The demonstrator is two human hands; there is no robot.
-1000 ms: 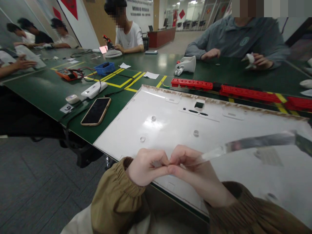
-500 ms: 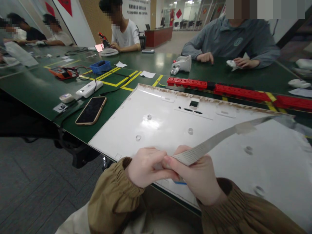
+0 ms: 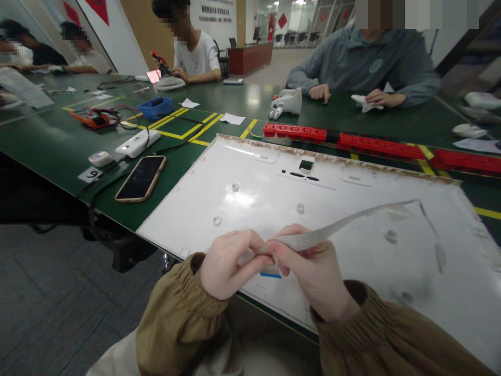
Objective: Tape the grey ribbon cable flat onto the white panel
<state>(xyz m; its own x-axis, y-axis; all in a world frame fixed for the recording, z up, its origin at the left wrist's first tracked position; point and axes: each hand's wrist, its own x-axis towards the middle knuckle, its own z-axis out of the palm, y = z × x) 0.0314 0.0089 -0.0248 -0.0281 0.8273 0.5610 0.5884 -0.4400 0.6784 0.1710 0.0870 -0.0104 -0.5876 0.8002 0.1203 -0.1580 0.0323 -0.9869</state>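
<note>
Both my hands meet at the near edge of a large white panel [image 3: 274,177] lying flat on the green table [image 3: 58,146]. My left hand [image 3: 229,263] and my right hand [image 3: 313,274] are closed, pinching the near end of a long flat grey ribbon cable [image 3: 344,223]. The cable runs up and to the right above the panel, and its far end bends down near the panel's right side. A small blue tab shows just under my fingers.
A phone [image 3: 141,178], a white power bank [image 3: 138,143] with cables and a tag marked 9 lie left of the panel. Red strips [image 3: 376,144] lie behind it. Other people sit across the table; one opposite holds a white part [image 3: 362,102].
The ribbon cable has swung lower and its far end now droops toward the panel. My hands stay pinched together, shifted slightly up. The view has tilted a little.
</note>
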